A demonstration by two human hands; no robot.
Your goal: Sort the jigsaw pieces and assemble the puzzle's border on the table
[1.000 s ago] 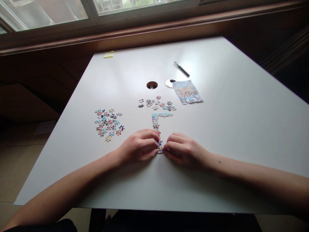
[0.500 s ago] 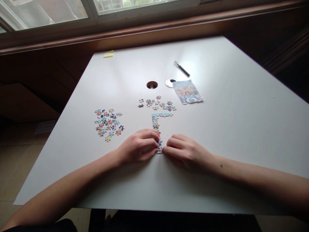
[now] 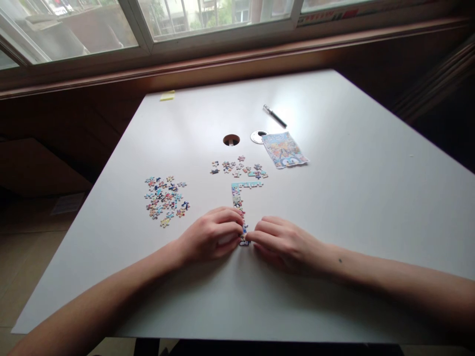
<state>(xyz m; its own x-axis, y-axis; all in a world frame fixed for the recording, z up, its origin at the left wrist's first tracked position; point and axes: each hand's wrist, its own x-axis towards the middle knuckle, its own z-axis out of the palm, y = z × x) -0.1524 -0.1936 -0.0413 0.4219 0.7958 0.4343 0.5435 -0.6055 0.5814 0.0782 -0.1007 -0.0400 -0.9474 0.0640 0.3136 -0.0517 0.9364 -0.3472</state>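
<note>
An L-shaped strip of joined jigsaw pieces [image 3: 236, 194] lies flat on the white table, with a light blue row along its far end. My left hand [image 3: 213, 233] rests at the strip's left side, its fingers curled against the near part. From the other side, my right hand [image 3: 284, 243] is closed, with its index fingertip touching the lower end piece [image 3: 244, 243]. The fingers cover parts of the lower strip. Whether a separate loose piece is pinched in either hand cannot be seen.
Loose jigsaw pieces [image 3: 163, 198] form a pile at left, and a smaller group [image 3: 237, 166] lies beyond the strip. A picture sheet [image 3: 285, 150], a pen [image 3: 275, 116], a round cover [image 3: 257, 137] and a table hole [image 3: 231, 140] are farther back. A yellow sticky note [image 3: 167, 95] marks the far edge.
The view has tilted up, so the table sits lower in the picture. My right index fingertip has shifted slightly left onto the lower end piece; my left hand stays by the strip.
</note>
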